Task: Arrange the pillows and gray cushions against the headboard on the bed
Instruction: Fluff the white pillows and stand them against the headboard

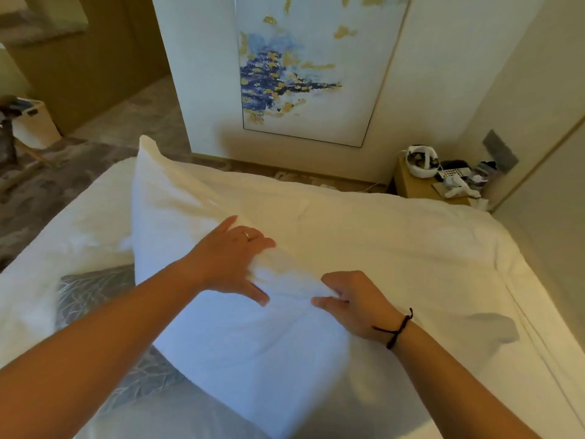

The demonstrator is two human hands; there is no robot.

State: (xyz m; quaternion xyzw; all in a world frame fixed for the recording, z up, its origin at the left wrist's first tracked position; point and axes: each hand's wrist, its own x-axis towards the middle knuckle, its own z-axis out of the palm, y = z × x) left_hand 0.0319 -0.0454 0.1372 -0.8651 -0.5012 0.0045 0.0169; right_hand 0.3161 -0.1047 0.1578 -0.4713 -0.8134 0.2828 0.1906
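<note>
Two hands work on one white pillow (pixel 221 327) that lies slantwise across the middle of the bed (pixel 411 248), its far corner pointing toward eleven o'clock. The left hand (pixel 231 261) rests on the pillow's upper side with thumb spread, its fingers bunching a fold of the white cover. At four o'clock from it, the right hand (pixel 351 302) pinches that same ridge of fabric between thumb and curled fingers; a dark cord bracelet (pixel 397 329) circles its wrist. A gray cushion (pixel 91 289) with a pale leaf pattern lies partly under the pillow at eight o'clock, on the white bedding. Beyond the bed at twelve o'clock hangs a painting (pixel 310 68) in blue and gold on a white wall panel. At two o'clock stands a nightstand (pixel 411 185) cluttered with a phone and other small things too blurred to tell.
</note>
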